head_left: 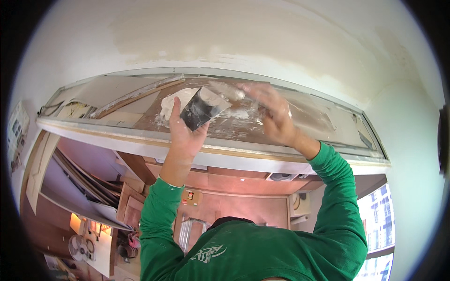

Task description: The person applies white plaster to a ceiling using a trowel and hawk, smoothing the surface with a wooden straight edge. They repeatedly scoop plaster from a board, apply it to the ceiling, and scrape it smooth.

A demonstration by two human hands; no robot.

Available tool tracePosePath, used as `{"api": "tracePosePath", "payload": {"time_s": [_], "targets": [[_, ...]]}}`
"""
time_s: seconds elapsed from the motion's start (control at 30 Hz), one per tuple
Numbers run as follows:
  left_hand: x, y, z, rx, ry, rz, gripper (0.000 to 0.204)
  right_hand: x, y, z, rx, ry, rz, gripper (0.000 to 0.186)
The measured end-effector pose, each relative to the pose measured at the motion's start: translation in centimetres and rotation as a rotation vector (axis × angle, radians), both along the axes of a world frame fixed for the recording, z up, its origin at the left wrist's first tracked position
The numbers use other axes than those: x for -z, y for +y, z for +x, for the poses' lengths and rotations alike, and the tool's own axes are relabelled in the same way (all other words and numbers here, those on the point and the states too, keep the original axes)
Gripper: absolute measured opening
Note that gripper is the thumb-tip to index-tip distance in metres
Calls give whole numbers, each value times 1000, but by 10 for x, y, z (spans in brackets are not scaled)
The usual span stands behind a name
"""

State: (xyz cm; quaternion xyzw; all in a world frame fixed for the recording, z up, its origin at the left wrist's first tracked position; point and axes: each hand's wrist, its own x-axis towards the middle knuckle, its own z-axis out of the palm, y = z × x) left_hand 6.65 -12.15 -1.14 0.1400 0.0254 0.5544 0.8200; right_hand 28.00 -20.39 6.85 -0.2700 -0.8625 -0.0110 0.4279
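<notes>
My left hand (185, 133) grips a dark, flat metal plate (196, 113) between thumb and fingers. The plate is tilted, with pale putty smeared along its upper edge. Behind it a heap of white putty (174, 104) lies on a brown board (152, 114), partly hidden by plate and thumb. My right hand (276, 114), blurred by motion, is closed around a putty knife (229, 90). The knife's blade points left toward the plate and is also smeared, so its edge is unclear. White streaks of putty cover the board below my right hand.
A long wooden strip (136, 97) lies slanted on the ledge at left. The ledge's front edge (225, 149) runs between me and the board. Beyond rises a patchily plastered wall (243, 35). Far below are a ladder (191, 230), a fan (80, 247) and stacked boards (86, 175).
</notes>
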Motion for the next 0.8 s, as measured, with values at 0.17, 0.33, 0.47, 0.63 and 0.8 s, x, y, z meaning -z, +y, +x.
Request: {"api": "tracePosePath", "payload": {"time_s": [0.17,0.33,0.47,0.63,0.8], "targets": [[-9,-27,50,-17,49,363,42,15,-12,31,131,-285,214,70],[-5,-49,74,-166,220,188,43,21,9,93,561,-459,332,63],[-15,-45,86,-525,260,291,63,47,-12,125,295,691,-508,45],[9,-26,76,-1345,717,928,91,42,-71,53,-696,1437,-1266,35],[-21,-35,80,-1736,878,1336,93,23,-79,56,-806,1382,-1182,23]]}}
